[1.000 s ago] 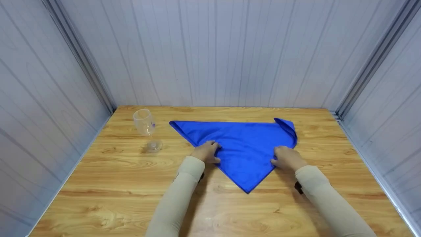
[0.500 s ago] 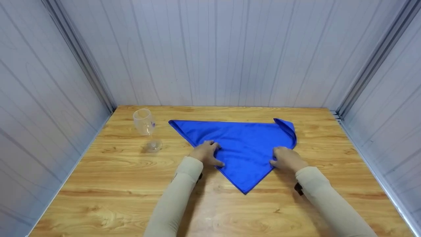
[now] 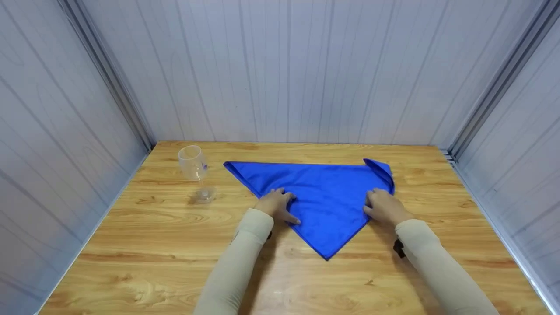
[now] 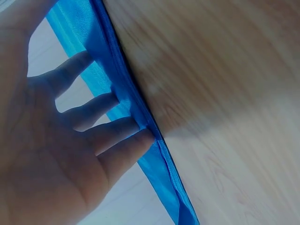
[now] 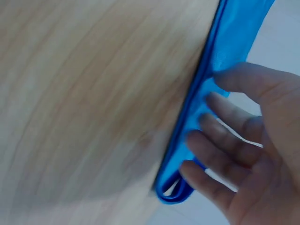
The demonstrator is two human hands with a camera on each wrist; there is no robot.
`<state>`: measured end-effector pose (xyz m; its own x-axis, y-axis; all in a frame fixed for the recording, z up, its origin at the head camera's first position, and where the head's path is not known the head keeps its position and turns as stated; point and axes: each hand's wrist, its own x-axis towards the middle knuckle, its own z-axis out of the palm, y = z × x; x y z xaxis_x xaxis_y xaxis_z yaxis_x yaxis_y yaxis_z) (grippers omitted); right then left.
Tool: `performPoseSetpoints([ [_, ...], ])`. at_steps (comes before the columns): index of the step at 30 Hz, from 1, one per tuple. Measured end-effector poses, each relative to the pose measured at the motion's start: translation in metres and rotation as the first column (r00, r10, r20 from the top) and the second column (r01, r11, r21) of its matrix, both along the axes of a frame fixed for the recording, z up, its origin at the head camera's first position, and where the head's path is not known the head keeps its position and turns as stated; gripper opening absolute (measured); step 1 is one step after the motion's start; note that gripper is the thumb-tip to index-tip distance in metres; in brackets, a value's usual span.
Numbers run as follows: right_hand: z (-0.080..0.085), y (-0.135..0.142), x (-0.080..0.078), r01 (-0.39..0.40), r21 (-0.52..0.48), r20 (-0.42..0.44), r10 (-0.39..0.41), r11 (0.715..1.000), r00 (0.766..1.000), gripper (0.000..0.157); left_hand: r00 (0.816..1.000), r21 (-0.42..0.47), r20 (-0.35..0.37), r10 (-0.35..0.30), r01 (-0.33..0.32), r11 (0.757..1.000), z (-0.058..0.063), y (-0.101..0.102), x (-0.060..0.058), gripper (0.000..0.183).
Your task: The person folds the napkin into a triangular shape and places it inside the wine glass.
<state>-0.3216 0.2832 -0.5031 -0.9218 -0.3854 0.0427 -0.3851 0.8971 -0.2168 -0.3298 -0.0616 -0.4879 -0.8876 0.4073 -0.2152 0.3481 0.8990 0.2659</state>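
A blue cloth (image 3: 328, 197), folded into a triangle, lies on the wooden table with one point toward me. Its far right corner is curled over into a loop. My left hand (image 3: 275, 204) rests on the cloth's left slanting edge, thumb spread away from the fingers. In the left wrist view the fingertips (image 4: 133, 126) touch the cloth near its hemmed edge. At the opposite slanting edge is my right hand (image 3: 385, 206), its fingers gently bent. The right wrist view shows the fingers (image 5: 218, 152) spaced apart against the cloth, close to the looped end (image 5: 173, 194).
A clear stemmed glass (image 3: 192, 164) stands upright on the table's left side, apart from the cloth. Pale panel walls (image 3: 286, 74) enclose the table (image 3: 144, 245) at the back and both sides.
My left thumb has spread further from the fingers, across the cloth. My right hand has shifted slightly away from me along the cloth's right edge. The glass stays put.
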Motion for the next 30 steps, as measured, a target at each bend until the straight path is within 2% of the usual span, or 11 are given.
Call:
performPoseSetpoints([
  [4, -0.004, 0.005, -0.009, 0.038, -0.003, -0.025, -0.038, 0.999, 0.999, 0.018, 1.0, -0.024, 0.002, -0.003, 0.003, 1.0, 0.0, 0.001, -0.001, 0.087],
  [9, -0.004, 0.008, -0.016, 0.106, 0.034, 0.04, -0.107, 0.994, 0.993, 0.033, 1.0, -0.044, 0.021, 0.006, -0.005, 0.999, -0.001, 0.004, -0.002, 0.088],
  [13, -0.005, 0.013, -0.022, 0.127, 0.053, 0.08, -0.131, 0.991, 0.988, 0.04, 1.0, -0.043, 0.025, 0.012, -0.01, 0.999, 0.0, 0.005, -0.002, 0.088],
  [24, -0.007, 0.038, -0.032, 0.14, 0.027, 0.16, -0.143, 0.99, 0.977, 0.045, 0.999, -0.013, 0.044, 0.021, -0.02, 1.0, 0.0, 0.005, 0.002, 0.087],
  [30, -0.004, 0.047, -0.031, 0.163, 0.038, 0.118, -0.166, 0.986, 0.979, 0.048, 0.999, -0.025, 0.034, 0.015, -0.014, 1.0, 0.004, 0.004, 0.001, 0.086],
])
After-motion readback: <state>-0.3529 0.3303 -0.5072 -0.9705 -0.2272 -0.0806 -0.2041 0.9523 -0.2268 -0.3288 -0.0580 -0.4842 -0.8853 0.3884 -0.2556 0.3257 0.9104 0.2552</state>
